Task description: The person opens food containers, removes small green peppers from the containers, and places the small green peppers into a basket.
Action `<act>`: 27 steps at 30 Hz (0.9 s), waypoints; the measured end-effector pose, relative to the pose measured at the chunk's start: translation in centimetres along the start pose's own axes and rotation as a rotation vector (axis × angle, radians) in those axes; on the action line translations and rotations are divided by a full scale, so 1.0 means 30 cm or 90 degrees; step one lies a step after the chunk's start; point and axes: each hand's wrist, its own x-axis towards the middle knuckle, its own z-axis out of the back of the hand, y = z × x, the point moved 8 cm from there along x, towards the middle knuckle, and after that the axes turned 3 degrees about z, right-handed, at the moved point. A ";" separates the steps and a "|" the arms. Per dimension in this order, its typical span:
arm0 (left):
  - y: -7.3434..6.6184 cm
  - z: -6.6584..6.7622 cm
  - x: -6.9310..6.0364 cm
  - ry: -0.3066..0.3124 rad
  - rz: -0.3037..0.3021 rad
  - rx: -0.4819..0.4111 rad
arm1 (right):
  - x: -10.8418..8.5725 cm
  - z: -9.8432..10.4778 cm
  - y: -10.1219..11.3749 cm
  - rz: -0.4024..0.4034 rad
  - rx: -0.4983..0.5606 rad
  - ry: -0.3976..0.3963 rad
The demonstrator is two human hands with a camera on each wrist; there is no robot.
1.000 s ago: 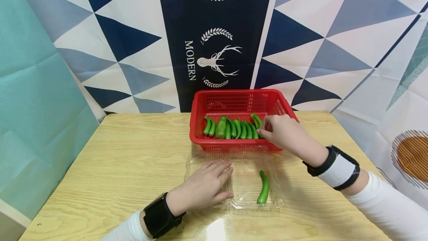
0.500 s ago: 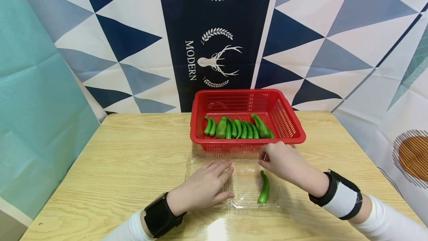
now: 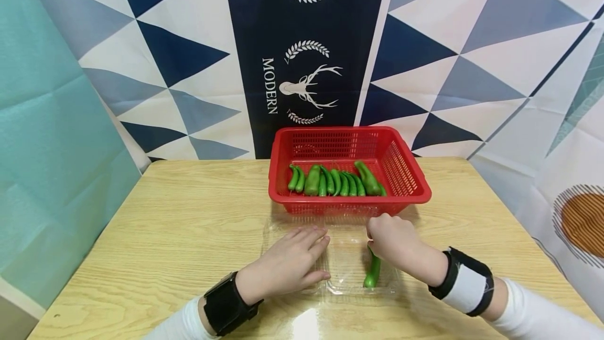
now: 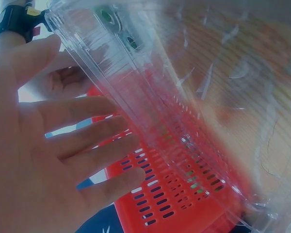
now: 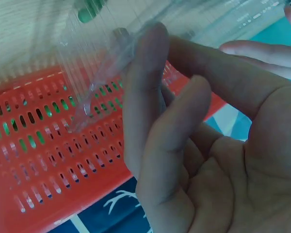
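A clear plastic container (image 3: pixel 346 245) lies in front of the red basket. My left hand (image 3: pixel 290 264) rests on its left part with fingers extended; the left wrist view shows the fingers (image 4: pixel 102 128) spread beside its see-through wall. One green pepper (image 3: pixel 372 273) lies in the container's right part. Over this pepper's upper end is my right hand (image 3: pixel 395 240), fingers curled, hiding that tip. From the right wrist view, the curled fingers (image 5: pixel 150 63) are at the plastic, and a green end of a pepper (image 5: pixel 89 10) shows beyond them. Whether they pinch it I cannot tell.
The red basket (image 3: pixel 350 200) stands at the back of the wooden table (image 3: pixel 189 224), with several green peppers (image 3: pixel 330 180) in a row along its near side. A patterned cloth (image 3: pixel 302 25) hangs behind the table, and a teal sheet (image 3: pixel 56 135) at the left.
My right hand has drawn back from the red basket, uncovering a large pepper there, and has come down over the pepper in the container. The left hand has stayed in place.
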 end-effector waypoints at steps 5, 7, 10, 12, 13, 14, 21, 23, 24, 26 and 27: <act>-0.001 0.000 0.002 -0.007 -0.002 0.005 | 0.012 -0.023 0.000 -0.008 -0.021 0.005; 0.000 0.001 0.003 -0.011 -0.003 0.005 | 0.016 -0.032 -0.001 -0.008 -0.028 0.004; -0.001 0.003 0.002 -0.016 -0.005 0.002 | 0.022 -0.043 0.002 -0.004 -0.032 0.004; -0.001 0.004 0.001 -0.017 -0.005 0.002 | 0.024 -0.046 0.006 0.001 -0.037 -0.001; -0.001 0.004 0.001 -0.017 -0.005 0.002 | 0.025 -0.049 0.008 0.003 -0.038 -0.001; -0.001 0.005 0.001 -0.017 -0.004 0.002 | 0.026 -0.051 0.011 0.007 -0.039 -0.001; -0.001 0.003 0.002 -0.019 -0.004 0.001 | 0.029 -0.073 0.029 0.033 -0.069 -0.020; 0.000 0.002 0.002 -0.020 -0.003 -0.001 | 0.029 -0.073 0.032 0.039 -0.079 -0.035; -0.001 0.002 0.002 -0.020 -0.004 -0.002 | 0.029 -0.073 0.033 0.040 -0.082 -0.040; 0.000 0.002 0.002 -0.020 -0.004 -0.002 | 0.029 -0.076 0.033 0.040 -0.085 -0.045; 0.000 0.002 0.003 -0.021 -0.005 -0.002 | 0.029 -0.076 0.032 0.041 -0.087 -0.049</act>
